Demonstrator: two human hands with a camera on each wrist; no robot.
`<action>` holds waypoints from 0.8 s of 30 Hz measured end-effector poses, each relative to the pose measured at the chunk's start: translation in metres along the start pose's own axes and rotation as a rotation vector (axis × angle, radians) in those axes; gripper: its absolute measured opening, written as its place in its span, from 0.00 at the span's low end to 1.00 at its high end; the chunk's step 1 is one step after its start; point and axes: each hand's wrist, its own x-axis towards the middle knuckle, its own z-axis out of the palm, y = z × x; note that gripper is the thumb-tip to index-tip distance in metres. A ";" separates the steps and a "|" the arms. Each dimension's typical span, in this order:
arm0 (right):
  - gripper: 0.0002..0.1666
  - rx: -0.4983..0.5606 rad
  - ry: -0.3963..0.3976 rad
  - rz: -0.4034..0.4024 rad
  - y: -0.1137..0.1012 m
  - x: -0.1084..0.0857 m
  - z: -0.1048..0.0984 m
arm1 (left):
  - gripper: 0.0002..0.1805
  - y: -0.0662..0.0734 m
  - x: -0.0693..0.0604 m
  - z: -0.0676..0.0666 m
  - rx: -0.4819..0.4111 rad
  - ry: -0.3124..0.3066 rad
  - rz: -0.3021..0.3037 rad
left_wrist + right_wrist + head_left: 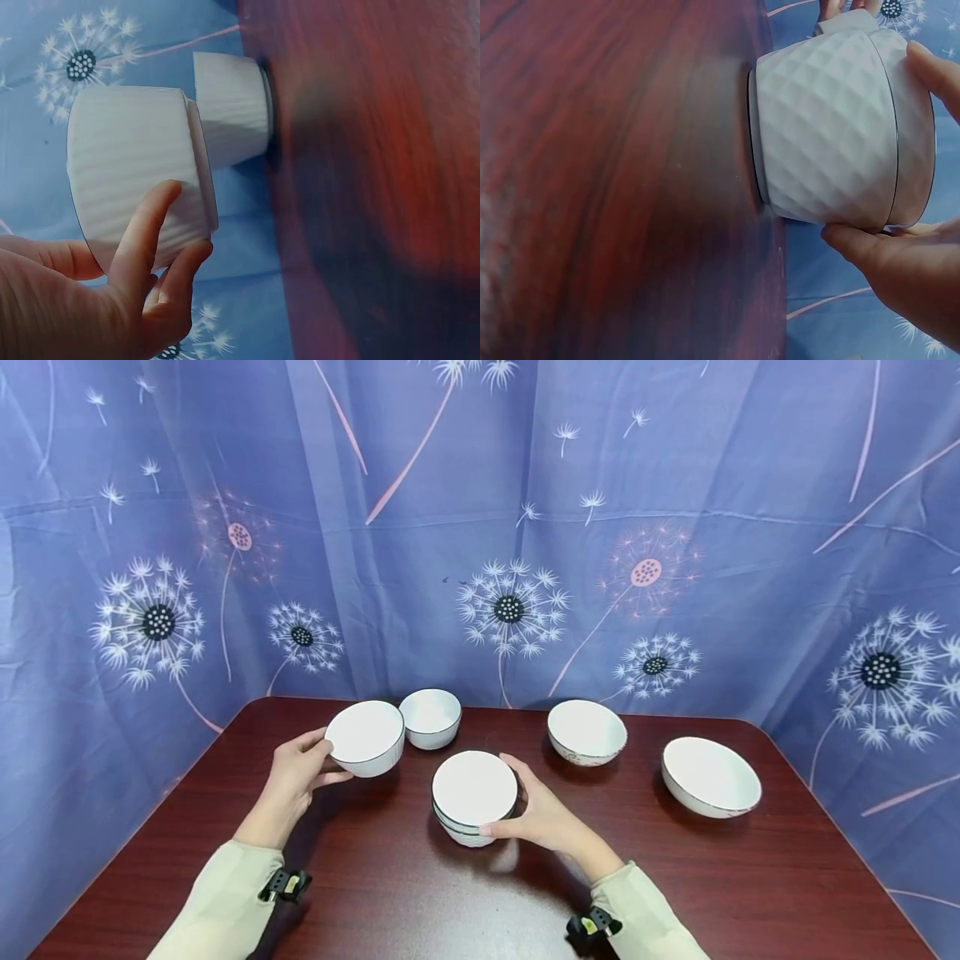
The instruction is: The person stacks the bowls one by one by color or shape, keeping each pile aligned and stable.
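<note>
Off the table at the left, my left hand (294, 783) holds a white bowl (365, 735) by its side, thumb near the rim and fingers beneath. Vertical ribs cover this bowl's outside (135, 165) in the left wrist view. Near the table's middle, my right hand (553, 820) grips a nested stack of white bowls (474, 789) with dark rim lines, thumb in front and fingers behind. A diamond pattern marks the lower bowl (825, 127) in the right wrist view, and its foot appears to rest on the table. The stack's inner bottom is washed out by glare.
Behind the lifted bowl stands a smaller ribbed white bowl (431, 720). To the right are a white bowl with a floral pattern (587, 733) and a wider white bowl (711, 778). A blue dandelion-print curtain (420, 568) hangs behind the dark red wooden table (390, 893).
</note>
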 end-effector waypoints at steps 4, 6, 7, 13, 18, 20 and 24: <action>0.64 -0.012 0.001 0.002 0.000 0.000 0.000 | 0.28 0.006 -0.004 0.006 -0.007 -0.023 0.016; 0.64 -0.011 0.003 0.004 0.000 -0.001 0.000 | 0.28 0.008 -0.005 0.010 -0.014 -0.034 0.027; 0.65 -0.010 0.004 0.007 -0.001 -0.001 0.000 | 0.28 0.009 -0.007 0.012 -0.017 -0.040 0.033; 0.64 -0.018 0.010 0.008 0.000 -0.001 -0.001 | 0.27 0.016 -0.013 0.022 -0.031 -0.080 0.071; 0.64 -0.032 0.014 0.005 0.001 -0.001 0.000 | 0.26 0.020 -0.017 0.031 -0.034 -0.124 0.103; 0.64 -0.032 0.015 -0.004 0.000 0.000 0.000 | 0.25 0.022 -0.018 0.035 -0.034 -0.137 0.114; 0.63 -0.031 0.016 -0.020 0.000 0.000 0.001 | 0.24 0.023 -0.019 0.043 -0.030 -0.158 0.126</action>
